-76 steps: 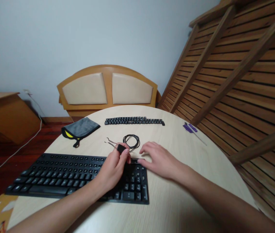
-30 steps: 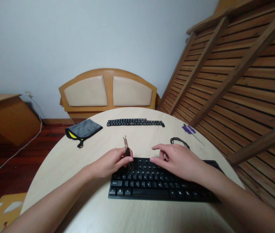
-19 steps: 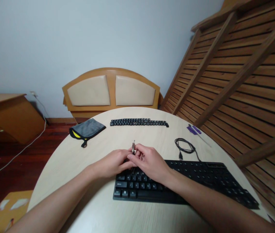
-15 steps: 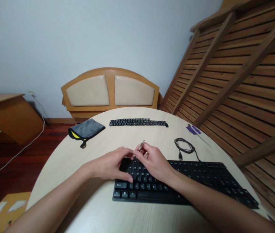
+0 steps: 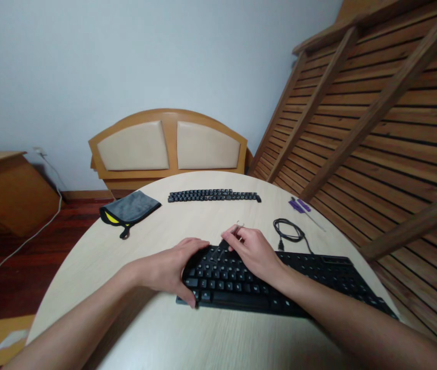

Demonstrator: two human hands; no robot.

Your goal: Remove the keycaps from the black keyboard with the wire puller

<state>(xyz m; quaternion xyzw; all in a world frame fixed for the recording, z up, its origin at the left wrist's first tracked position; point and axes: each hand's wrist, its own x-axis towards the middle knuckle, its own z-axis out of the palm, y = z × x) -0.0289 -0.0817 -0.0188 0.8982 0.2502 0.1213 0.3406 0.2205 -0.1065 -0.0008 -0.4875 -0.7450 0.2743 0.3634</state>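
Note:
A black keyboard lies on the round table, several of its keys stripped of their caps. My left hand spans its left end, thumb at the front edge and fingers at the back edge. My right hand is above the keyboard's upper left part, thumb and fingers pinching a keycap puller. Thin wire ends of the puller point down at the keys, and more wire sticks up past my fingertips. Whether a cap sits in the wires I cannot tell.
Loose black keycaps stand in rows at the table's far side. A grey cloth with yellow lining lies left. To the right are a coiled USB cable and purple-handled tools. Wooden slats lean beyond the table's right edge.
My left hand has moved away from the right fingertips and down onto the keyboard's left end. My right hand has tilted the puller, wires toward the keys. The view has shifted slightly.

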